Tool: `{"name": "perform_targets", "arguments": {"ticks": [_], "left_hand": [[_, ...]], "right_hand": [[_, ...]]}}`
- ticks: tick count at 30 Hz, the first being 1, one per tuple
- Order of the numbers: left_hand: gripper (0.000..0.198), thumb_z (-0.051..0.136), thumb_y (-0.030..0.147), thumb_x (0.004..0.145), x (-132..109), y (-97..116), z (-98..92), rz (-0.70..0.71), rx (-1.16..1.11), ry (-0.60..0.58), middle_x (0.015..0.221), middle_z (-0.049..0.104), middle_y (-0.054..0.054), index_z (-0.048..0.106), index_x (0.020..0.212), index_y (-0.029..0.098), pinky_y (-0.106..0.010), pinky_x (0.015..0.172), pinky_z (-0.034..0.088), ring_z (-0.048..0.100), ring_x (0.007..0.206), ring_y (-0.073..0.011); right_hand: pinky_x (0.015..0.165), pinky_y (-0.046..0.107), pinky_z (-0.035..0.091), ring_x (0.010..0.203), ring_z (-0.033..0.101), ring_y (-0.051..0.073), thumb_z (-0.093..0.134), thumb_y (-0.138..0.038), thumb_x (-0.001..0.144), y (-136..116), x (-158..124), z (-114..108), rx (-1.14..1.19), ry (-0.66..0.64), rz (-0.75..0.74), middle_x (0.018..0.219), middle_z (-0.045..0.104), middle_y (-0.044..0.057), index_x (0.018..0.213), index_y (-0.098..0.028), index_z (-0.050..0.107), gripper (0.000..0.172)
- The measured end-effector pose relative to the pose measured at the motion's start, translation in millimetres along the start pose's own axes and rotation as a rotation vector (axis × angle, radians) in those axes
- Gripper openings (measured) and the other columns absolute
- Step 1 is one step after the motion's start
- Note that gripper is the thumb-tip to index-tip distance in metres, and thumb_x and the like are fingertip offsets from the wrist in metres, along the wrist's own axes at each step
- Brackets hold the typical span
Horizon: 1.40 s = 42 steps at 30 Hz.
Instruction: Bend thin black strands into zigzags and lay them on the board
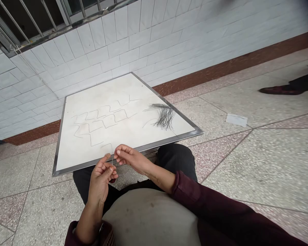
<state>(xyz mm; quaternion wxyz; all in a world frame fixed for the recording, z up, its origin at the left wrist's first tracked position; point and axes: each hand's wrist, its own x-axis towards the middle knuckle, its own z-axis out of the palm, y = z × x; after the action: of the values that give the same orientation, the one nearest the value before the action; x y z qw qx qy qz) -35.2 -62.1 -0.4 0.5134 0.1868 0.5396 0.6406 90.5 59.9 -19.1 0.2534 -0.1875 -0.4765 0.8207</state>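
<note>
My left hand (104,173) pinches a thin bent wire (112,149) near the front edge of a white board (125,133). The fingers of my right hand (125,158) are closed at the same wire, just above and to the right. Its upper end bends sideways over the board. Past my hands, several thin dark wires with stepped bends (102,119) lie in rows on the board. A loose heap of dark, thin wires (164,116) lies on the board's right side.
The board has a grey metal rim (169,138) and reaches over my knees. Behind it is a white tiled wall (113,51) with a barred window (38,20). A white paper piece (236,119) lies on the floor at right. Another person's shoe (279,90) shows farther right.
</note>
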Motion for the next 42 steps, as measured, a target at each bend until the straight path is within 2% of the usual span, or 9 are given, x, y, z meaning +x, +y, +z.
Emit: {"name": "perform_targets", "arguments": {"ticks": [3, 6, 11, 15, 19, 24, 30, 36, 42], "left_hand": [[0.051, 0.077, 0.025, 0.073, -0.4, 3.9, -0.8, 0.11, 0.009, 0.069, 0.079, 0.061, 0.002, 0.061, 0.121, 0.023, -0.023, 0.069, 0.052, 0.06, 0.071, -0.0091], [0.052, 0.077, 0.026, 0.074, -0.6, 7.3, -1.7, 0.176, 0.001, 0.119, 0.079, 0.061, 0.003, 0.059, 0.123, 0.022, -0.023, 0.071, 0.052, 0.06, 0.07, -0.0087], [0.05, 0.075, 0.029, 0.075, -1.2, 8.1, -3.4, 0.189, 0.049, 0.126, 0.08, 0.061, 0.002, 0.059, 0.122, 0.022, -0.025, 0.071, 0.053, 0.061, 0.074, -0.0105], [0.049, 0.07, 0.034, 0.08, -0.6, 7.1, -6.4, 0.228, 0.204, 0.131, 0.079, 0.061, 0.001, 0.057, 0.125, 0.021, -0.024, 0.066, 0.053, 0.062, 0.076, -0.013], [0.049, 0.069, 0.034, 0.08, 1.1, 6.3, -9.4, 0.257, 0.319, 0.122, 0.081, 0.061, 0.0, 0.058, 0.125, 0.02, -0.024, 0.065, 0.052, 0.061, 0.073, -0.0126], [0.048, 0.07, 0.033, 0.08, 3.0, 6.5, -11.0, 0.243, 0.293, 0.101, 0.076, 0.059, 0.003, 0.059, 0.125, 0.021, -0.025, 0.069, 0.053, 0.06, 0.068, -0.0104], [0.054, 0.074, 0.033, 0.075, 3.1, 10.0, -12.5, 0.153, 0.325, 0.055, 0.076, 0.064, 0.0, 0.061, 0.125, 0.019, -0.026, 0.066, 0.054, 0.062, 0.067, -0.0126], [0.057, 0.067, 0.038, 0.08, 1.3, 11.8, -16.7, 0.086, 0.457, -0.027, 0.07, 0.063, 0.0, 0.056, 0.133, 0.021, -0.022, 0.053, 0.048, 0.053, 0.053, -0.0091], [0.061, 0.067, 0.037, 0.08, -0.3, 14.9, -17.0, -0.009, 0.378, -0.121, 0.066, 0.058, 0.001, 0.053, 0.136, 0.019, -0.022, 0.052, 0.044, 0.048, 0.051, -0.0081]], "right_hand": [[0.07, 0.024, 0.048, 0.08, 0.058, 0.011, 0.058, -0.049, 0.089, -3.6, -3.1, -5.6, -0.171, -0.07, -0.069, 0.092, 0.063, 0.003, 0.095, -0.017, 0.061, 0.032], [0.068, 0.025, 0.049, 0.078, 0.058, 0.012, 0.067, -0.046, 0.083, -0.9, -5.6, -6.1, -0.281, -0.195, -0.087, 0.089, 0.064, 0.002, 0.102, -0.018, 0.061, 0.035], [0.063, 0.024, 0.047, 0.07, 0.059, 0.012, 0.067, -0.038, 0.085, 6.0, -4.6, -0.3, -0.615, -0.118, -0.318, 0.082, 0.064, 0.003, 0.09, -0.019, 0.069, 0.02], [0.069, 0.027, 0.049, 0.076, 0.062, 0.015, 0.059, -0.036, 0.091, 6.7, -3.2, 0.8, -0.858, -0.119, -0.497, 0.084, 0.067, 0.005, 0.095, -0.022, 0.071, 0.019], [0.071, 0.027, 0.051, 0.079, 0.063, 0.015, 0.053, -0.036, 0.095, 8.1, -2.3, -1.0, -0.922, -0.12, -0.545, 0.087, 0.067, 0.006, 0.099, -0.022, 0.07, 0.022], [0.074, 0.028, 0.051, 0.084, 0.062, 0.017, 0.052, -0.032, 0.096, 5.8, -3.0, -3.2, -0.965, -0.234, -0.606, 0.09, 0.065, 0.008, 0.106, -0.022, 0.069, 0.022], [0.071, 0.029, 0.05, 0.084, 0.059, 0.017, 0.05, -0.03, 0.096, 3.8, -4.1, -3.4, -1.009, -0.209, -0.659, 0.089, 0.062, 0.008, 0.109, -0.023, 0.069, 0.024], [0.072, 0.03, 0.05, 0.084, 0.059, 0.018, 0.047, -0.031, 0.098, 1.7, -4.7, -3.6, -1.037, -0.245, -0.648, 0.086, 0.064, 0.008, 0.105, -0.022, 0.07, 0.026], [0.074, 0.029, 0.048, 0.078, 0.059, 0.017, 0.045, -0.033, 0.098, 3.8, -5.4, -3.7, -0.985, -0.28, -0.61, 0.083, 0.067, 0.006, 0.1, -0.021, 0.07, 0.028]]}}
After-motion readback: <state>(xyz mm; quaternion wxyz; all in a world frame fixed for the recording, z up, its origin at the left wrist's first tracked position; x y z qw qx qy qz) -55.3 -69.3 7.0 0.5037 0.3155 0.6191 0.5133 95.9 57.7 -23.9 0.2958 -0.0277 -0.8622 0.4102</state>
